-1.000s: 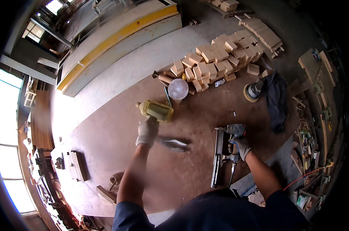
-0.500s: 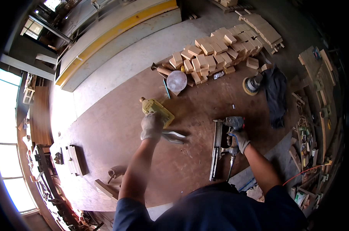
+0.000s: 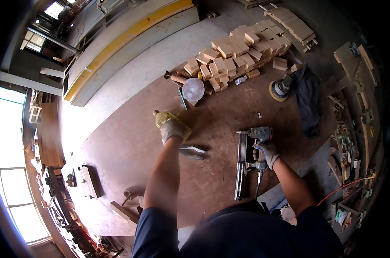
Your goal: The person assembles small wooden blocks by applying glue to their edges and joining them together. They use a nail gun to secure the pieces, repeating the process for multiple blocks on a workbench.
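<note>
My left hand (image 3: 172, 130), in a pale work glove, is closed round a yellowish plastic bottle (image 3: 162, 117) whose tan, narrow end points up and left. Just below the bottle lies a hand tool with two curved, pale handles (image 3: 193, 149); its other end is hidden behind my left hand and wrist. On the right, my gloved right hand (image 3: 270, 155) grips the handle of a pneumatic nail gun (image 3: 260, 134). A long magazine (image 3: 241, 165) runs along the gun's left side, and an air hose (image 3: 258, 189) leaves its lower end.
Small wooden blocks (image 3: 229, 53) are piled along the far edge of the brown tabletop (image 3: 130, 142). Nearer stands a round whitish container (image 3: 193, 89) beside a teal pencil-like stick (image 3: 183, 99). A sander (image 3: 280, 89) and dark cloth (image 3: 307, 105) lie right; wooden pieces (image 3: 88, 180) lie left.
My left hand and the bottle have shifted slightly, the bottle now further under the hand. The right hand still holds the nail gun, nearly in place. The whole view has moved a little.
</note>
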`<state>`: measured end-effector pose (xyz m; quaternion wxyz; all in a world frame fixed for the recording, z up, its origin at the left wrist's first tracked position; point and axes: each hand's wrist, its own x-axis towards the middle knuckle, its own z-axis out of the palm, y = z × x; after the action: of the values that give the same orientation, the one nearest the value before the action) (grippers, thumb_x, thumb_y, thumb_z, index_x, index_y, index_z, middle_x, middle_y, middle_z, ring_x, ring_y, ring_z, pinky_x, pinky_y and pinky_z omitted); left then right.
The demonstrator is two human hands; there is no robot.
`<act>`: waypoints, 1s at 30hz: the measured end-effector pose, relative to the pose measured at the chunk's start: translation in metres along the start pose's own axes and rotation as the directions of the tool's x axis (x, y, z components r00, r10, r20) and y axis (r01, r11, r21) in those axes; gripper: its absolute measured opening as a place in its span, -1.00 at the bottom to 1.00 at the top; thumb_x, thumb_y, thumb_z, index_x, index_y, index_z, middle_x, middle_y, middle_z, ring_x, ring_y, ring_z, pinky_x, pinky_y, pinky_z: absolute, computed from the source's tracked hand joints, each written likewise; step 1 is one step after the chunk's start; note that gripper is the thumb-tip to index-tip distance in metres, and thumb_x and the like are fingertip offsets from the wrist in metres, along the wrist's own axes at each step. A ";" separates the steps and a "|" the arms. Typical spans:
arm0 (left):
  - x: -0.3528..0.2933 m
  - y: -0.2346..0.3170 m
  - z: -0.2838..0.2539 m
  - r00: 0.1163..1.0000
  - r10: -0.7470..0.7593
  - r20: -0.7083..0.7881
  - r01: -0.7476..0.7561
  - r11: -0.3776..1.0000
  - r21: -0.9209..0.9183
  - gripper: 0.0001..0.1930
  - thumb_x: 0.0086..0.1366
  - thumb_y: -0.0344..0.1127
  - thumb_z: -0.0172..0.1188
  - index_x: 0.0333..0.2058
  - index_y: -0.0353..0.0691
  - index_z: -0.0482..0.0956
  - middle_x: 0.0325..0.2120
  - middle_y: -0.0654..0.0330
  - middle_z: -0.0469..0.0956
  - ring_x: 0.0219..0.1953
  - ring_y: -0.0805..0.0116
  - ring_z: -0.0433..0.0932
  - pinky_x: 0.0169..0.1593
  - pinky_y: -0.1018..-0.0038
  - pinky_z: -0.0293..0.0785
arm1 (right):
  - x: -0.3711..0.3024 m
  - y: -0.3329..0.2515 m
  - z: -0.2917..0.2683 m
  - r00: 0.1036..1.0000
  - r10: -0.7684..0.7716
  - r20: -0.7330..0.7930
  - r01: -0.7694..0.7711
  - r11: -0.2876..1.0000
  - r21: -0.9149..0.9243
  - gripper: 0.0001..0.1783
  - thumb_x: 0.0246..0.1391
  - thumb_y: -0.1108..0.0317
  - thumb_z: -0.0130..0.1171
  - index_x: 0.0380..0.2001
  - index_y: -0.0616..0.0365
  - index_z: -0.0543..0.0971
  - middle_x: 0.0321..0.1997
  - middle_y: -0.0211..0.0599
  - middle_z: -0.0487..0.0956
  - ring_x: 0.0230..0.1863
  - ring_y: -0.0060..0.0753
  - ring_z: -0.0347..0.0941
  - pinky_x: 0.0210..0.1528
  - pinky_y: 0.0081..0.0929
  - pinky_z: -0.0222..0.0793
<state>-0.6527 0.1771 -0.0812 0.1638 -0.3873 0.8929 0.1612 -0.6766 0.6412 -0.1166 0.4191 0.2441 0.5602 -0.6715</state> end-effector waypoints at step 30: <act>-0.027 -0.043 -0.040 0.918 -0.243 0.314 0.397 0.596 -0.698 -0.78 0.36 -0.43 0.34 -0.07 -0.41 0.69 -0.29 0.01 0.76 -0.37 0.17 0.77 -0.39 0.29 0.69 | 0.006 0.002 -0.001 1.000 -0.001 0.003 0.001 1.000 0.024 -0.84 0.29 0.32 0.35 -0.20 0.19 0.66 -0.43 -0.23 0.68 -0.50 -0.26 0.66 -0.43 -0.23 0.65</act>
<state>-0.6102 0.1503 -0.0411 0.0985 -0.5574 0.6419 0.5173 -0.6784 0.6410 -0.1223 0.4165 0.2481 0.5516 -0.6788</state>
